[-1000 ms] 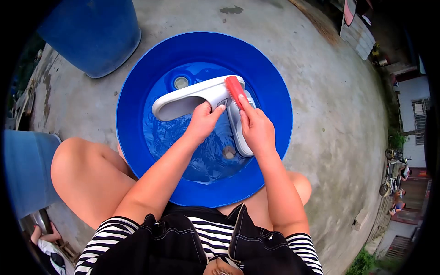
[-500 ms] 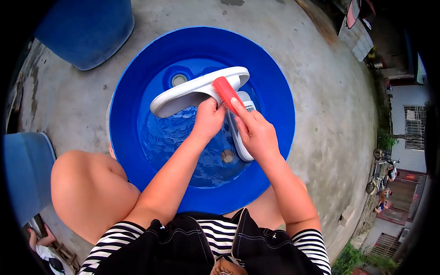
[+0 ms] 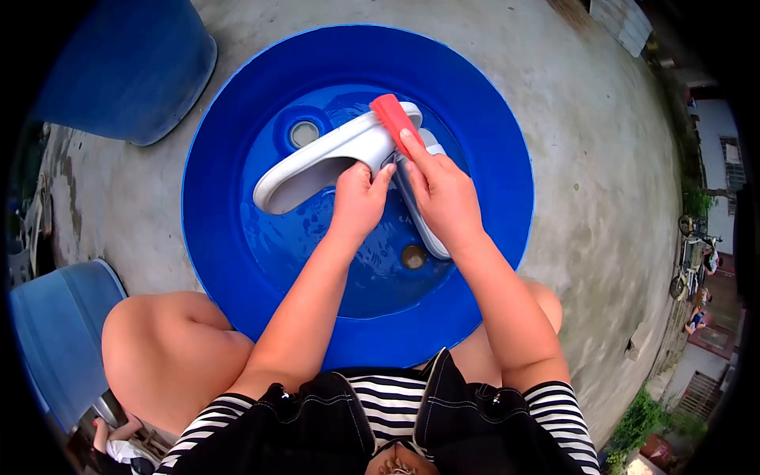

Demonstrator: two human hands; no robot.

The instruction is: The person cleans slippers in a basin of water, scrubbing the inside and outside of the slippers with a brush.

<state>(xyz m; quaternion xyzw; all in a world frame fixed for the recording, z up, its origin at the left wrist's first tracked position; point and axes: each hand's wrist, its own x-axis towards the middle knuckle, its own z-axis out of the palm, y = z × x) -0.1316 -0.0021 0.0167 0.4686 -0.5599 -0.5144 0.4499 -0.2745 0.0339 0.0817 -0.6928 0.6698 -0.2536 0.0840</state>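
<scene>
My left hand (image 3: 359, 199) is closed on the strap of a white slipper (image 3: 305, 165), which it holds tilted above the water in a round blue tub (image 3: 491, 142). In my right hand (image 3: 445, 190) is a red brush (image 3: 389, 119), laid against the slipper's upper edge near its far right end. A second slipper (image 3: 425, 218) lies in the tub, partly hidden under my right hand and the first slipper. Shallow water covers the tub's bottom.
Large blue containers stand at the upper left (image 3: 127, 71) and lower left (image 3: 67, 332). Another person (image 3: 123, 447) is partly visible at the bottom left. Parked motorbikes (image 3: 690, 257), people and buildings are at the far right. Concrete ground (image 3: 594, 198) surrounds the tub.
The red brush has shifted from near the strap up to the slipper's far edge. The slipper remains in my left hand. The camera view has shifted a little.
</scene>
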